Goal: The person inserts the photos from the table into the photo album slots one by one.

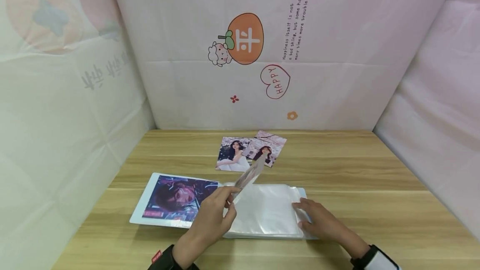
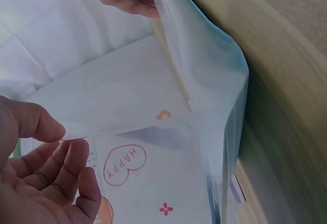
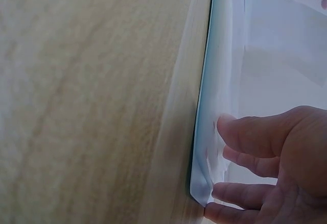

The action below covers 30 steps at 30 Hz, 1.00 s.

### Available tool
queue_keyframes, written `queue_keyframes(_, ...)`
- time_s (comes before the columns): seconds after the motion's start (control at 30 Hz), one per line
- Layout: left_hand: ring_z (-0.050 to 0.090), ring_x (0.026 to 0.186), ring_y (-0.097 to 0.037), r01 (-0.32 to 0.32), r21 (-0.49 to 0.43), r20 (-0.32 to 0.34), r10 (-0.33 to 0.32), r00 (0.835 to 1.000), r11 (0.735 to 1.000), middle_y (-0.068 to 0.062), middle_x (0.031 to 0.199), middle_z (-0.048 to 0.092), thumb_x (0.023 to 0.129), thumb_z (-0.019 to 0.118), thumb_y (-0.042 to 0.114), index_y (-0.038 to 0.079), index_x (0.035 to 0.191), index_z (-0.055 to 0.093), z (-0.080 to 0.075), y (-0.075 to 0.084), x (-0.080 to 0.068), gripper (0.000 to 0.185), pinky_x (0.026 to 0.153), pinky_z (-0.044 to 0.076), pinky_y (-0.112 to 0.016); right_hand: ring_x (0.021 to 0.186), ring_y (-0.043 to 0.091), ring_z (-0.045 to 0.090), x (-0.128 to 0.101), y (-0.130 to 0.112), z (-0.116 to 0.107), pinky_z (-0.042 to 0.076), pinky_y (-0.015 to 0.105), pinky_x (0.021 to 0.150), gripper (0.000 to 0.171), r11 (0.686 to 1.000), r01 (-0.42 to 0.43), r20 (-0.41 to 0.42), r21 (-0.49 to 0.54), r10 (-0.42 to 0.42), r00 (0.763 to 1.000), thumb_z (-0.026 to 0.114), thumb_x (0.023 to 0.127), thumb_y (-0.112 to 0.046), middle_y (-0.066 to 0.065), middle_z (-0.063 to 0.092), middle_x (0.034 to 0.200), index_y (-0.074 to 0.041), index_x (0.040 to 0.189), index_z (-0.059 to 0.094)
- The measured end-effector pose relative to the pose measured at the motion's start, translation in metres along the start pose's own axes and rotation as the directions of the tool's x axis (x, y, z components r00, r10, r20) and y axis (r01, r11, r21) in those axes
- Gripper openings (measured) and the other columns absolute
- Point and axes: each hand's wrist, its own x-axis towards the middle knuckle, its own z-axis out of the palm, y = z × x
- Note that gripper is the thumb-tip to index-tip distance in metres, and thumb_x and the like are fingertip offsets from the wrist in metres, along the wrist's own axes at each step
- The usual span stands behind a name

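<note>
Page [image 1: 252, 173] slants up beyond left hand [image 1: 214, 212] pinching it; right hand [image 1: 318, 219], fingers extended, touches album [image 1: 262, 213] edge.

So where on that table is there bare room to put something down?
A wide bare patch of table lies between the right hand and the right cloth wall. Another lies left of the two loose photos, behind the open album. The middle is crowded: the left hand holds a raised page there.
</note>
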Motion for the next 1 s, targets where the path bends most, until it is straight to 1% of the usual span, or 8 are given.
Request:
queue_keyframes(0.2,0.053,0.062,-0.006,0.031,0.005,-0.072,-0.03,0.997,1.0,0.002,0.073,0.053,0.066,0.062,-0.012,-0.004,0.102,0.059,-0.009,-0.004,0.0,0.037,0.053,0.048,-0.021,0.112,0.053,0.041,0.0,-0.002,-0.001,0.033,0.063,0.09,0.042,1.0,-0.008,0.002,-0.006,0.008,1.0,0.068,0.081,-0.007,0.038,0.044,0.123,0.006,0.12,0.056)
queue_keyframes(0.33,0.052,0.063,-0.006,0.066,-0.032,-0.115,-0.069,0.991,0.997,0.001,0.074,0.053,0.066,0.06,-0.013,-0.005,0.101,0.058,-0.016,-0.005,-0.002,0.036,0.053,0.048,-0.02,0.111,0.053,0.042,0.0,-0.002,-0.001,0.034,0.063,0.089,0.042,1.0,-0.005,-0.005,-0.01,0.004,1.0,0.069,0.081,-0.007,0.037,0.045,0.122,0.005,0.119,0.056)
queue_keyframes(0.5,0.052,0.063,-0.005,0.123,-0.082,-0.139,-0.133,0.981,0.989,-0.001,0.075,0.055,0.067,0.059,-0.012,-0.004,0.097,0.057,-0.026,-0.008,-0.005,0.031,0.053,0.048,-0.018,0.11,0.053,0.043,-0.001,-0.003,-0.001,0.035,0.062,0.089,0.042,1.0,-0.001,-0.02,-0.019,0.0,1.0,0.069,0.08,-0.007,0.038,0.045,0.121,0.005,0.118,0.057)
queue_keyframes(0.7,0.056,0.062,-0.005,0.195,-0.107,-0.18,-0.212,0.961,0.975,0.001,0.074,0.057,0.07,0.062,-0.01,-0.001,0.097,0.057,-0.041,-0.013,-0.008,0.029,0.054,0.051,-0.023,0.111,0.053,0.042,0.0,-0.004,-0.001,0.034,0.062,0.09,0.042,1.0,-0.019,-0.008,-0.008,0.019,1.0,0.069,0.081,-0.006,0.037,0.045,0.122,0.005,0.119,0.057)
queue_keyframes(0.87,0.058,0.063,-0.007,0.246,-0.1,-0.214,-0.262,0.941,0.964,0.003,0.073,0.055,0.071,0.064,-0.011,0.002,0.09,0.054,-0.054,-0.017,-0.009,0.025,0.055,0.052,-0.024,0.112,0.053,0.041,0.001,-0.004,-0.002,0.033,0.063,0.09,0.042,1.0,-0.026,0.004,0.0,0.026,1.0,0.068,0.081,-0.006,0.038,0.044,0.123,0.005,0.12,0.056)
queue_keyframes(0.93,0.058,0.063,-0.008,0.275,-0.111,-0.22,-0.294,0.93,0.955,0.003,0.074,0.055,0.072,0.064,-0.011,0.001,0.093,0.055,-0.059,-0.018,-0.01,0.026,0.056,0.052,-0.024,0.112,0.053,0.042,0.001,-0.003,-0.002,0.034,0.063,0.09,0.042,1.0,-0.021,0.004,-0.001,0.021,1.0,0.068,0.081,-0.006,0.038,0.044,0.123,0.005,0.119,0.056)
queue_keyframes(1.0,0.059,0.063,-0.008,0.307,-0.128,-0.224,-0.329,0.917,0.943,0.002,0.075,0.055,0.073,0.064,-0.012,0.0,0.1,0.055,-0.064,-0.02,-0.01,0.031,0.058,0.053,-0.024,0.112,0.053,0.042,0.001,-0.003,-0.002,0.034,0.063,0.09,0.042,1.0,-0.018,0.006,-0.001,0.018,1.0,0.068,0.081,-0.006,0.038,0.044,0.122,0.006,0.119,0.056)
